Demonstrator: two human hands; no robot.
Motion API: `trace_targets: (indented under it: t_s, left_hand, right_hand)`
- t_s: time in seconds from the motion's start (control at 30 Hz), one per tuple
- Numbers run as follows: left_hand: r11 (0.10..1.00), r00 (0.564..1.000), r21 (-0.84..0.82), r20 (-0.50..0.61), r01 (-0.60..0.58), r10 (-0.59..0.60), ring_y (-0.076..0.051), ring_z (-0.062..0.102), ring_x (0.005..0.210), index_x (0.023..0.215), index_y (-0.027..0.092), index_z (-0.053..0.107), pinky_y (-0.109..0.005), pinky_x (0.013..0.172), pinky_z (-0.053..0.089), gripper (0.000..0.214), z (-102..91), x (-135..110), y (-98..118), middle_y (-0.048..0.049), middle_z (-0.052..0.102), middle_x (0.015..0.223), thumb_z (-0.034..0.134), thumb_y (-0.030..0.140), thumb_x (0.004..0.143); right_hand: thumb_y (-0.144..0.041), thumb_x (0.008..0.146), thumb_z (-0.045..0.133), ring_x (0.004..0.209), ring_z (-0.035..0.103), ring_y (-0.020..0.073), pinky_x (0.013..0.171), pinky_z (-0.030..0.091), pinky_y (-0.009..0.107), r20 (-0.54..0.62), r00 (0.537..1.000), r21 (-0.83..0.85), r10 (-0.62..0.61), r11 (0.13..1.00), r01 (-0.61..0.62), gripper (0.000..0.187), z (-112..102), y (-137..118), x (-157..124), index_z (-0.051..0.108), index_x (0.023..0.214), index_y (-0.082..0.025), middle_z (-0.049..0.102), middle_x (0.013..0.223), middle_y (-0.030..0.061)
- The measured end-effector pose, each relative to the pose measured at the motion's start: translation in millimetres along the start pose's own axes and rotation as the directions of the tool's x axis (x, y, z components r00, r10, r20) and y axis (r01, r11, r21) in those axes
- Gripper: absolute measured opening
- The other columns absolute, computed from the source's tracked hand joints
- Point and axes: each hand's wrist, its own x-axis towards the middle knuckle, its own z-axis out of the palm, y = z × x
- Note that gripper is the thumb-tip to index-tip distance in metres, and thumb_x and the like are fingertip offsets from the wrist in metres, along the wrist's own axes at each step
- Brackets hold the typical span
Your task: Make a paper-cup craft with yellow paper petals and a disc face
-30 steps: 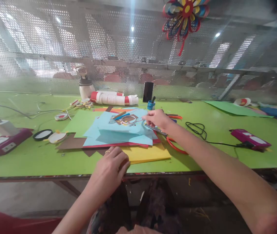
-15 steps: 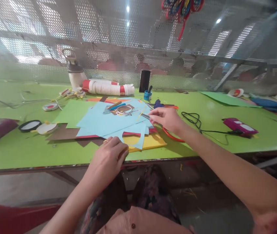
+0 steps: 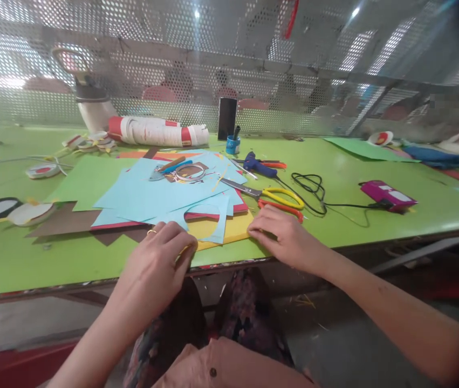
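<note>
Near the table's front edge lies yellow paper (image 3: 237, 229), partly under light blue sheets. My left hand (image 3: 160, 253) is closed at its left end, thumb and fingers pinched on the near edge. At the right end my right hand (image 3: 286, 237) pinches the yellow paper's corner. A light blue paper piece with a round cutout (image 3: 220, 229) lies on the yellow paper between my hands. Just beyond my right hand rest scissors (image 3: 281, 198) with one yellow and one orange handle, their blades over the blue sheets (image 3: 148, 194).
A blue glue gun (image 3: 259, 166) lies behind the scissors. A black cable runs to a purple box (image 3: 389, 195). At the back stand stacked paper cups (image 3: 156, 132), a phone (image 3: 227, 118) and a small blue pot (image 3: 233, 144). Green paper (image 3: 83, 180) lies left.
My right hand has left the scissors, which now lie on the table, and has come down to the yellow paper's right end. My left hand stays at the left end. The view has shifted.
</note>
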Motion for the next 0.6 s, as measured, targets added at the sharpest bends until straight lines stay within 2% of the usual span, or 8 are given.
trace_targets:
  t_s: [0.13, 0.33, 0.47, 0.6]
  left_hand:
    - [0.999, 1.000, 0.041, 0.007, 0.005, -0.005, -0.020, 0.048, 0.074, 0.082, 0.019, 0.061, -0.035, 0.067, 0.039, 0.021, 0.3, -2, 3, -0.0055, 0.055, 0.082, 0.041, 0.021, 0.090]
    - [0.994, 0.997, 0.110, -0.079, -0.013, 0.022, -0.021, 0.049, 0.083, 0.100, 0.018, 0.060, -0.035, 0.068, 0.042, 0.017, 2.0, -8, 6, -0.0070, 0.057, 0.095, 0.048, 0.015, 0.087]
    - [0.989, 0.993, 0.110, -0.043, -0.103, 0.108, -0.022, 0.049, 0.086, 0.098, 0.015, 0.060, -0.036, 0.072, 0.045, 0.021, 1.8, -9, 17, -0.0085, 0.058, 0.094, 0.047, 0.006, 0.084]
    - [0.982, 0.996, 0.169, -0.007, -0.084, 0.086, -0.026, 0.051, 0.087, 0.091, 0.013, 0.062, -0.041, 0.071, 0.046, 0.015, 0.0, -7, 27, -0.0098, 0.060, 0.090, 0.048, 0.015, 0.087]
  right_hand:
    - [-0.017, 0.089, 0.050, 0.074, 0.054, 0.0182, 0.068, 0.043, 0.031, 0.060, 0.997, 0.029, 0.049, 0.998, -0.051, 0.017, 1, 4, 11, 0.062, 0.076, -0.016, 0.061, 0.074, 0.0064]
    - [-0.014, 0.085, 0.054, 0.073, 0.052, 0.0166, 0.067, 0.041, 0.029, 0.092, 0.988, 0.052, 0.123, 0.990, -0.128, 0.012, 0, 2, 11, 0.060, 0.075, -0.016, 0.059, 0.075, 0.0042]
    - [-0.012, 0.086, 0.053, 0.074, 0.051, 0.0166, 0.067, 0.042, 0.029, 0.048, 0.990, 0.071, 0.134, 0.988, -0.137, 0.010, 2, 1, 6, 0.060, 0.079, -0.015, 0.056, 0.078, 0.0052]
    - [-0.013, 0.090, 0.048, 0.084, 0.049, 0.0201, 0.078, 0.042, 0.036, -0.043, 0.997, -0.028, 0.060, 0.998, -0.061, 0.015, 5, -1, 1, 0.061, 0.083, -0.014, 0.057, 0.084, 0.0087]
